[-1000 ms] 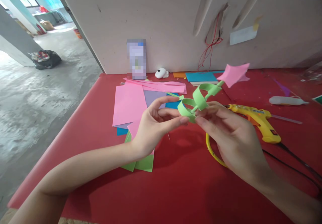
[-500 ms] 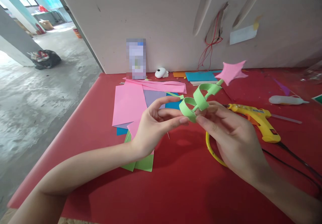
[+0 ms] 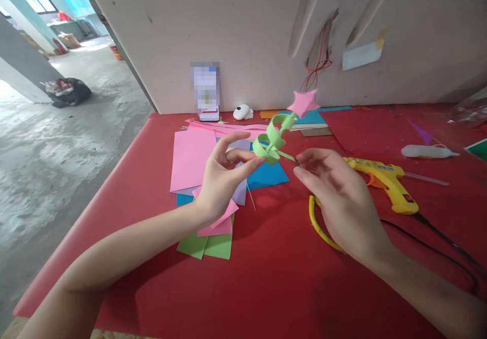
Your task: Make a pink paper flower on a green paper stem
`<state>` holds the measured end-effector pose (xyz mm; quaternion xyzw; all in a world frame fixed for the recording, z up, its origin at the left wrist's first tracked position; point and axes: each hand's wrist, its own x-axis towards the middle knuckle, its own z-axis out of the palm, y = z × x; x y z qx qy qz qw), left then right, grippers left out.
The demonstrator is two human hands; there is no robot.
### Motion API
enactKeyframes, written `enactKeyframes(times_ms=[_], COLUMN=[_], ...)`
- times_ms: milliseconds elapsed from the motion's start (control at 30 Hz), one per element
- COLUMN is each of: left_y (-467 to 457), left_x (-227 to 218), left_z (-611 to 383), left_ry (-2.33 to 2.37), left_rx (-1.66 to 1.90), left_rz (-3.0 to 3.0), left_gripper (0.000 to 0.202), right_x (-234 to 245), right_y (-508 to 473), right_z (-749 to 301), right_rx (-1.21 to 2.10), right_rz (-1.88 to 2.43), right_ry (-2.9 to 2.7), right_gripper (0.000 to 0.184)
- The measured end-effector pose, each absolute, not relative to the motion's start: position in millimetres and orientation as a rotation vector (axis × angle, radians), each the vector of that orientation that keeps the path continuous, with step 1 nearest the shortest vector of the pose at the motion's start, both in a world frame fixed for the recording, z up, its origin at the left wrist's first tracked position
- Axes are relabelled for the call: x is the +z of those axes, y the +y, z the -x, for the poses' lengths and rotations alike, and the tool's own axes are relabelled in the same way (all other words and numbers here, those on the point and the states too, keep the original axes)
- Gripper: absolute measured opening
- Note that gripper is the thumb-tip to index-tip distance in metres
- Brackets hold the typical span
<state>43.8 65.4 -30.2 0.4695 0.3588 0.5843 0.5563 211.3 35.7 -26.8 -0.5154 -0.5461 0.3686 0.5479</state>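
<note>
Pinching the curled green paper spiral with a pink star tip [image 3: 274, 137], left-hand fingers [image 3: 249, 162] press together; right-hand fingers [image 3: 310, 169] hover spread beside it.

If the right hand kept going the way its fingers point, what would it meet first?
The right hand points up-left at the green paper spiral pinched by the left hand; likely that first, though depth is unclear.

On my screen I see both forearms bare up to the frame edge, without any sleeve, and the left hand [image 3: 220, 179] and right hand [image 3: 342, 202] wear no glove, ring or watch.
</note>
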Motion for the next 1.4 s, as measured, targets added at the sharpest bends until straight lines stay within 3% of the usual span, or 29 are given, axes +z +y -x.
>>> enactKeyframes(times_ms=[333, 1400], left_y=[59, 50], left_x=[-35, -40], left_z=[-48, -53], left_ry=[0.861, 0.817], left_rx=[1.328, 1.231], left_rz=[-1.139, -1.045], left_gripper=[0.044, 0.031], right_x=[-28, -28], right_y=[39, 36], right_z=[-203, -202], right_rx=[1.322, 1.298], right_rz=[1.056, 1.066], right_ry=[-1.311, -1.226], right_gripper=[0.033, 0.025])
